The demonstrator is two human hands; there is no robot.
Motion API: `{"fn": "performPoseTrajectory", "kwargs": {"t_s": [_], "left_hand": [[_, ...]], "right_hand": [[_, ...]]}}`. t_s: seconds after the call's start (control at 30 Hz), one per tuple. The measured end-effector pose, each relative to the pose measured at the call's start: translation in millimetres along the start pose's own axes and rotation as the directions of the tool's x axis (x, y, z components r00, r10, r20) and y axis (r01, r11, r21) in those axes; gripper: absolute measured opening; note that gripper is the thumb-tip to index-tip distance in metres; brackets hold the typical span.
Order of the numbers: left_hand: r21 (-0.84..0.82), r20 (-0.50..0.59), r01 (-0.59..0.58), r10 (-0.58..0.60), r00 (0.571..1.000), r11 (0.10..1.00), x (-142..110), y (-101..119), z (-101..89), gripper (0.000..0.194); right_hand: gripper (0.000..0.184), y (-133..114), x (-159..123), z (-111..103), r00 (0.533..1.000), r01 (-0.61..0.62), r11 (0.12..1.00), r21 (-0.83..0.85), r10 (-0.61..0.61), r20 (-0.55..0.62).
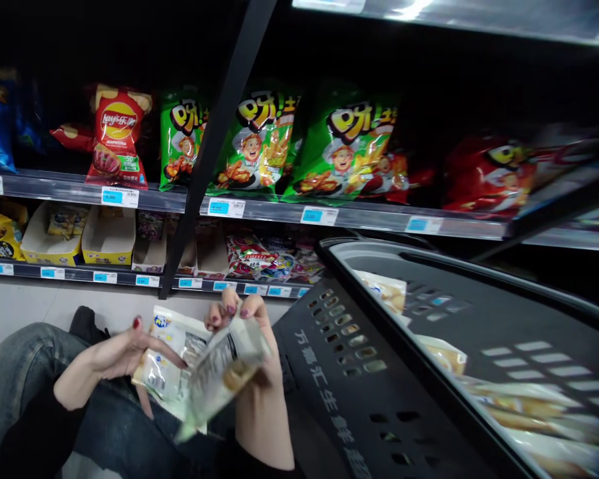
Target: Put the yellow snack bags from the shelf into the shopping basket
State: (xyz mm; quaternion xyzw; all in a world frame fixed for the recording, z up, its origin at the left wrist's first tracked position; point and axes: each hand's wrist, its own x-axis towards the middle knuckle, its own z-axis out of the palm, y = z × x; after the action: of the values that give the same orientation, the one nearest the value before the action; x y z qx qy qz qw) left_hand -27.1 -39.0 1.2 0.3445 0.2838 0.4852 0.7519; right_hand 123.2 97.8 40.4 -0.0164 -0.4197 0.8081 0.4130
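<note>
My left hand (117,352) is around a white and cream snack packet (166,369), one finger stretched across its face and others beneath. My right hand (259,326) grips the top edge of a second pale snack packet (229,372), which is tilted and blurred. This second packet overlaps the first one, just above my lap. To the right of my right hand stands a grey shopping basket (339,372) with white lettering on its side. Inside it lie several similar packets (529,406).
Ahead is a shelf (269,211) with green snack bags (342,150), a red Lay's chip bag (118,136) and blurred red bags (489,176). Yellow cardboard trays (52,236) and small packets (259,256) occupy the lower shelf. A dark upright post (219,120) divides the shelving. My bent knee (14,366) is at left.
</note>
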Motion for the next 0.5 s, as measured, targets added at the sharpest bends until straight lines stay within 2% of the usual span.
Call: {"fn": "performPoseTrajectory", "kwargs": {"t_s": [0.07, 0.17, 0.23, 0.37, 0.5], "left_hand": [[0.072, 0.001, 0.060, -0.060, 0.998, 0.996, 6.6, -7.5, 3.8, 0.065], [0.164, -0.077, 0.055, -0.043, 0.996, 0.985, 17.1, -19.9, 8.6, 0.049], [0.204, -0.125, 0.021, 0.005, 0.992, 0.979, 22.8, -25.1, 10.7, 0.050], [0.318, -0.225, -0.005, 0.081, 0.971, 0.948, 29.6, -26.7, 12.6, 0.049], [0.376, -0.279, 0.024, 0.088, 0.956, 0.926, 30.7, -25.5, 11.7, 0.050]], "right_hand": [[0.027, 2.2, 0.4, 2.9, 0.999, -0.008, 0.994, 0.111, 0.003, 0.039], [0.039, 11.2, 6.0, 4.7, 0.999, 0.024, 0.972, 0.236, -0.030, 0.021], [0.041, 18.2, 11.2, 5.6, 0.999, 0.028, 0.960, 0.279, -0.022, -0.027], [0.034, 29.2, 17.3, 10.6, 0.979, -0.040, 0.932, 0.361, 0.109, -0.173], [0.032, 33.4, 13.4, 17.3, 0.973, -0.092, 0.859, 0.504, 0.184, -0.136]]}}
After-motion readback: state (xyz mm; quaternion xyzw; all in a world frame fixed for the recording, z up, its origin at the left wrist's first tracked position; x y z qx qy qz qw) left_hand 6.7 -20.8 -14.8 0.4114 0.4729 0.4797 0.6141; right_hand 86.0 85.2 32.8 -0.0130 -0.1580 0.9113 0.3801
